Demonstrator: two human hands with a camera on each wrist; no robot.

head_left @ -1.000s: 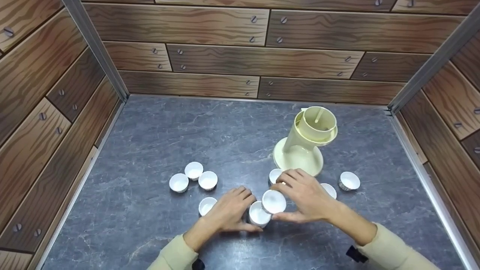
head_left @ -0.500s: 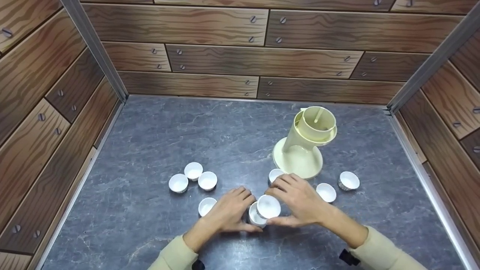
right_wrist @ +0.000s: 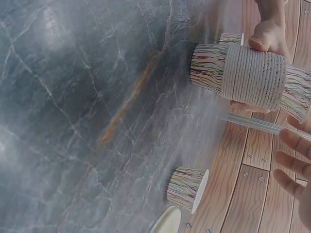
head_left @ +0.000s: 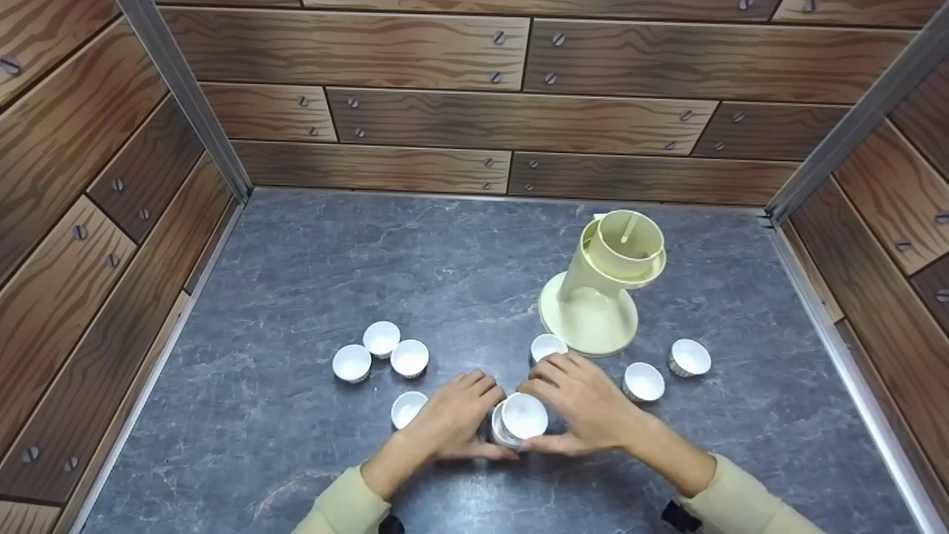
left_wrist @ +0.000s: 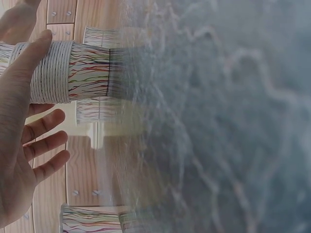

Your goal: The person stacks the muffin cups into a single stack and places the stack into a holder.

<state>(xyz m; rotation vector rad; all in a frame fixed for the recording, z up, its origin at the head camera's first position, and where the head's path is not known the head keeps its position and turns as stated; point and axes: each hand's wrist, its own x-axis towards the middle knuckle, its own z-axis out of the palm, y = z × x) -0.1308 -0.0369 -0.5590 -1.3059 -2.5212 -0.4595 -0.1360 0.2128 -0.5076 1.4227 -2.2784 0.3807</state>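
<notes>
Near the front of the grey marble-look table point(head_left: 296, 282), two hands meet over a pair of small white paper cups. My left hand point(head_left: 461, 420) grips the lower cup point(head_left: 501, 436) between thumb and curled fingers. My right hand point(head_left: 582, 404) holds the upper cup point(head_left: 525, 415), which sits tilted in the mouth of the lower one. In the left wrist view the cup point(left_wrist: 73, 73) shows a ribbed rim and coloured wavy lines, with my thumb along it. In the right wrist view the nested cups point(right_wrist: 243, 73) lie partly pushed together.
A cream cup dispenser point(head_left: 602, 285) stands behind my right hand. Loose cups sit around: three in a cluster point(head_left: 382, 350), one point(head_left: 408, 408) by my left hand, one point(head_left: 549, 345) at the dispenser's foot, two point(head_left: 643, 381) point(head_left: 689, 357) to the right. Wood-look walls enclose the table.
My right hand has carried the upper cup left and down into the lower cup. A cup to its right, partly hidden before, now shows fully. My left hand has stayed put.
</notes>
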